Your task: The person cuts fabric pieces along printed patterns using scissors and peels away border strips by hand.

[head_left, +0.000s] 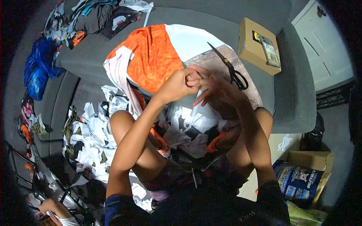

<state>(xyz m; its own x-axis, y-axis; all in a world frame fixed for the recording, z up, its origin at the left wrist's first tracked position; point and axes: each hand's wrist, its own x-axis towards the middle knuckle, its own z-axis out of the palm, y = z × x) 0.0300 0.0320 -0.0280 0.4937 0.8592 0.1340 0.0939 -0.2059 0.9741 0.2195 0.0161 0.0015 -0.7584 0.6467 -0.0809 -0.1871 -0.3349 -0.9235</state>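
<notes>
1. Touching each other at the fingers beside the near edge of the printed cloth (151,52), the left hand (177,84) is curled and the right hand (217,88) half-spread; a pale bit shows between them, but I cannot tell whether either grips it.
2. The cloth lies on the grey sofa (294,101), far of the knees: mottled orange at left, smooth white at far middle, brownish print at right.
3. It should handle light, limp and perhaps slippery; pinching a flat edge seems safer than bunching the wrinkled orange.
4. Scissors (225,62) rest on the brownish part: stiff, probably weighty, sharp-tipped, best taken by the black loops at near right.
5. Jagged white scraps (94,132) cover the floor at left, thin and soft-looking.
</notes>
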